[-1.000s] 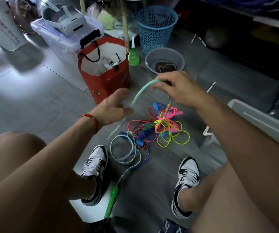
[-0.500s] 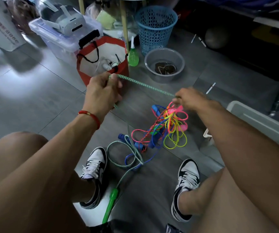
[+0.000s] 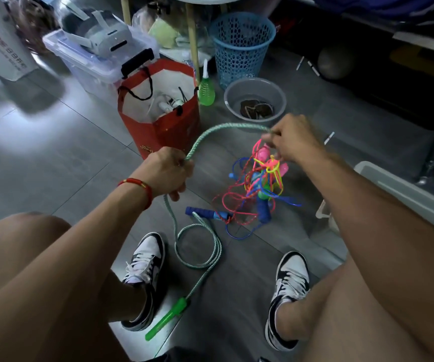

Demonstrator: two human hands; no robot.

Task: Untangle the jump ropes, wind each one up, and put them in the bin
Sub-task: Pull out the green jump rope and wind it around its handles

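Above the floor, both hands grip the green rope (image 3: 218,129), now arched, lifting the tangle (image 3: 260,184).

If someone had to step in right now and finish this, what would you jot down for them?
Left hand: grips the green braided rope.
Right hand: pinches the same rope farther along and lifts the tangle of pink, yellow, red and blue ropes partly off the floor.
The rope's slack loops on the floor between the shoes; its green handle lies by the left shoe.
The bin is at the right.
Done: nothing wound or binned.
Left: free the green rope, separate the others, wind each, bin them.
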